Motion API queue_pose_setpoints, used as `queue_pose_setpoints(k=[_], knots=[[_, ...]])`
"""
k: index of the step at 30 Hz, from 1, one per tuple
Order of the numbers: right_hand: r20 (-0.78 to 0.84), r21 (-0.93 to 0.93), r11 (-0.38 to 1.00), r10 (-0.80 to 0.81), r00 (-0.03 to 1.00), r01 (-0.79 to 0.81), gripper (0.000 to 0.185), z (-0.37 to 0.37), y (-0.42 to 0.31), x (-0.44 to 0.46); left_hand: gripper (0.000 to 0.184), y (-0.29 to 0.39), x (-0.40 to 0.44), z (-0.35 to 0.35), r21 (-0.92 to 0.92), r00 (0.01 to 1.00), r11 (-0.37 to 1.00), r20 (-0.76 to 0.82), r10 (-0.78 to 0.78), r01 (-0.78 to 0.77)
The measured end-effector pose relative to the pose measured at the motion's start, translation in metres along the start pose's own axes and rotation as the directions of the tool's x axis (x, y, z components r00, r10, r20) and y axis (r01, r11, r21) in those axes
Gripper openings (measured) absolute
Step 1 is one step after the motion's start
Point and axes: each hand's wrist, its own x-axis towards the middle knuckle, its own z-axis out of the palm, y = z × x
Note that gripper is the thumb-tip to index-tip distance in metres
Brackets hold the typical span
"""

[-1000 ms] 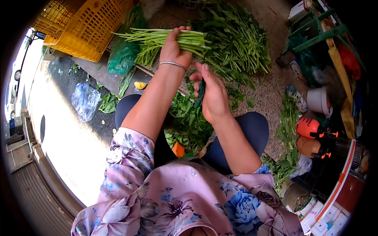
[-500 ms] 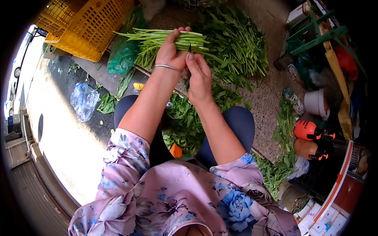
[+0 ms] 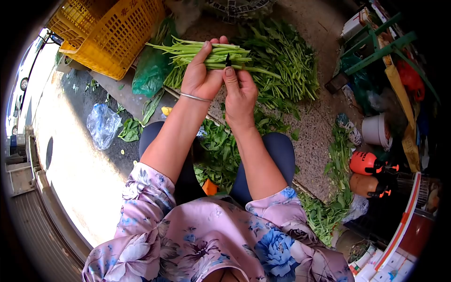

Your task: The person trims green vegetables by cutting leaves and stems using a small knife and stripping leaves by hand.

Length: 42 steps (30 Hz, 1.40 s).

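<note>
My left hand (image 3: 199, 75), a bracelet at its wrist, is wrapped round a bunch of long green vegetable stems (image 3: 190, 56) with the thumb lying over them. Close beside it, my right hand (image 3: 240, 91) is closed on a small knife, whose short black blade (image 3: 228, 60) points up past the thumb against the stems. One longer stem (image 3: 263, 71) sticks out to the right past the right fingertips. A big heap of leafy stems (image 3: 293, 61) lies on the ground just beyond my hands. Loose leaves (image 3: 221, 145) cover the ground between my knees.
Yellow plastic crates (image 3: 112, 37) stand at the upper left near a green plastic bag (image 3: 150, 77). A clear bag (image 3: 102, 124) lies on the pavement. On the right are a green metal frame (image 3: 380, 54), a white bucket (image 3: 376, 129) and red and brown spray bottles (image 3: 362, 162).
My hands and the bunch have shifted slightly down in view. The right hand has opened a little gap from the left wrist, and the long stem reaches farther right.
</note>
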Motion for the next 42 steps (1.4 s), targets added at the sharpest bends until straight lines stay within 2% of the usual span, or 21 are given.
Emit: queue_pose_setpoints(k=[6,8,10,12,14,15,17,19,23,24,25,26,28,30,32,34,38,40,42], knots=[[-0.004,-0.143,0.988,-0.056,0.998,0.055,0.024,-0.008,-0.004,-0.001,0.015,-0.007,-0.002,0.007,-0.105,0.999,0.994,-0.047,-0.019,0.014],[0.012,-0.271,0.953,-0.136,0.991,0.134,0.025,-0.012,-0.007,-0.001,0.015,-0.01,-0.002,0.01,-0.13,0.996,0.992,-0.085,-0.018,0.007],[-0.02,-0.282,0.945,-0.18,0.984,0.167,0.027,-0.016,-0.009,0.003,0.014,-0.011,-0.003,0.013,-0.204,0.995,0.978,-0.076,-0.066,0.049],[0.028,-0.408,0.887,-0.226,0.974,0.217,0.028,-0.023,-0.012,0.005,0.014,-0.012,-0.003,0.013,-0.185,0.994,0.982,-0.097,-0.047,0.029],[0.043,-0.422,0.88,-0.222,0.974,0.219,0.026,-0.025,-0.016,0.003,0.014,-0.01,-0.002,0.007,-0.22,0.994,0.97,-0.026,-0.11,0.102],[0.059,-0.493,0.841,-0.225,0.973,0.224,0.026,-0.025,-0.021,0.001,0.014,-0.011,-0.003,0.009,-0.221,0.994,0.97,-0.029,-0.108,0.099],[0.076,-0.559,0.797,-0.227,0.971,0.23,0.027,-0.028,-0.022,0.002,0.014,-0.012,-0.004,0.013,-0.188,0.989,0.981,-0.129,-0.076,0.051],[0.103,-0.632,0.707,-0.329,0.939,0.317,0.028,-0.033,-0.017,0.001,0.014,-0.013,-0.004,0.017,-0.189,0.985,0.982,-0.16,-0.061,0.03],[0.134,-0.607,0.756,-0.207,0.969,0.246,0.035,-0.032,-0.017,-0.002,0.014,-0.012,-0.001,0.018,-0.221,0.98,0.975,-0.197,-0.04,-0.004],[0.089,-0.398,0.906,-0.119,0.989,0.145,0.04,-0.026,-0.019,-0.004,0.014,-0.011,-0.002,0.017,-0.222,0.98,0.975,-0.197,-0.041,-0.004],[0.069,-0.159,0.987,-0.021,0.997,0.031,0.045,-0.024,-0.021,-0.005,0.014,-0.011,-0.002,0.015,-0.198,0.989,0.979,-0.129,-0.075,0.048],[0.069,-0.16,0.987,-0.021,0.997,0.032,0.045,-0.026,-0.022,-0.004,0.013,-0.012,-0.002,0.012,-0.171,0.992,0.98,-0.062,-0.111,0.099],[0.129,-0.067,0.994,0.089,0.988,-0.081,0.052,-0.032,-0.025,-0.001,0.014,-0.018,-0.003,0.008,-0.121,0.993,0.988,-0.045,-0.107,0.101],[0.118,-0.033,0.998,0.049,0.992,-0.046,0.051,-0.03,-0.025,0.001,0.014,-0.023,-0.004,0.006,-0.026,0.995,0.995,-0.032,-0.098,0.097],[0.071,0.056,0.998,0.031,0.997,-0.035,0.05,-0.028,-0.026,0.0,0.013,-0.026,-0.006,0.005,-0.011,0.994,0.994,-0.012,-0.108,0.108],[0.036,0.07,0.997,0.014,0.999,-0.017,0.048,-0.025,-0.028,0.0,0.012,-0.027,-0.009,0.006,0.131,0.995,0.989,0.063,-0.077,0.068],[-0.014,0.105,0.994,0.005,1.0,-0.003,0.042,-0.024,-0.027,0.0,0.011,-0.03,-0.01,0.005,0.138,0.994,0.989,0.078,-0.072,0.06],[-0.089,0.057,0.996,-0.058,0.994,0.063,0.036,-0.022,-0.023,0.0,0.01,-0.034,-0.011,0.005,0.074,0.997,0.995,0.017,-0.069,0.067],[-0.11,-0.12,0.99,-0.09,0.99,0.077,0.035,-0.023,-0.028,-0.001,0.01,-0.035,-0.009,0.002,0.017,0.996,0.996,-0.01,-0.087,0.087]])
